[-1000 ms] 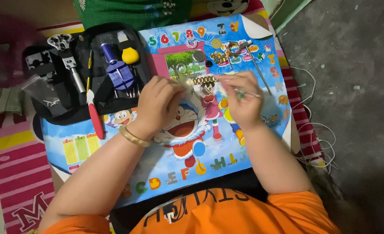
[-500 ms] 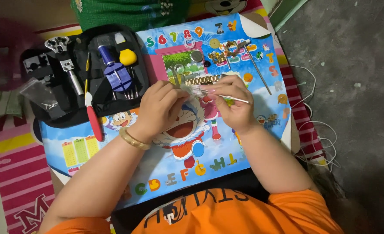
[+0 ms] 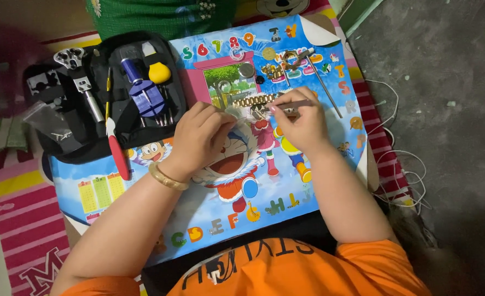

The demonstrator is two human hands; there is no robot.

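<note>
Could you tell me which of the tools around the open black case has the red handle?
It is the long tool with the red handle, lying at the case's lower edge, beside the left hand. The others there are blue, yellow or bare metal.

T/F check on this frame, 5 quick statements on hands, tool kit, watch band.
1. The right hand holds a thin metal tool. True.
2. The gold watch band lies inside the black tool case. False: it lies on the cartoon mat, by the fingertips.
3. The left hand has a gold bangle at its wrist. True.
4. The tool case is zipped shut. False: it lies open, tools showing.
5. The red-handled tool is in the left hand. False: it lies at the case's edge.
</note>
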